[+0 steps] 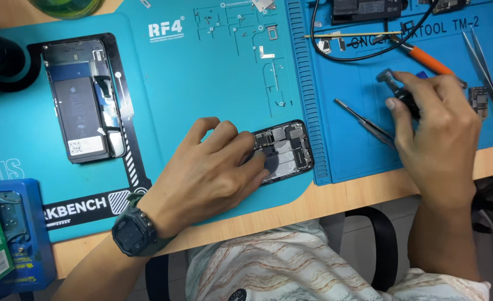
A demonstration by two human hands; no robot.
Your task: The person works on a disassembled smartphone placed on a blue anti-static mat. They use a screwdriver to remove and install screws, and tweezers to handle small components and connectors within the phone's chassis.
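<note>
Resting on the near edge of the wooden worktop [363,192], two hands work over two teal-blue rubber repair mats. The left hand [207,173], with a dark wristwatch [134,233] on its wrist, lies palm down with fingers curled loosely on the opened black phone body [288,150], which sits at the near right corner of the left mat [213,83]. To the right, the right hand [436,131] is closed around a small black-handled screwdriver [397,89] over the right mat [358,111]. Just left of it lies one pair of metal tweezers [363,120]. Farther left, a second opened phone [82,100] lies with its battery showing. Farther right lie an orange-handled tool [427,60] and another pair of tweezers [483,64].
</note>
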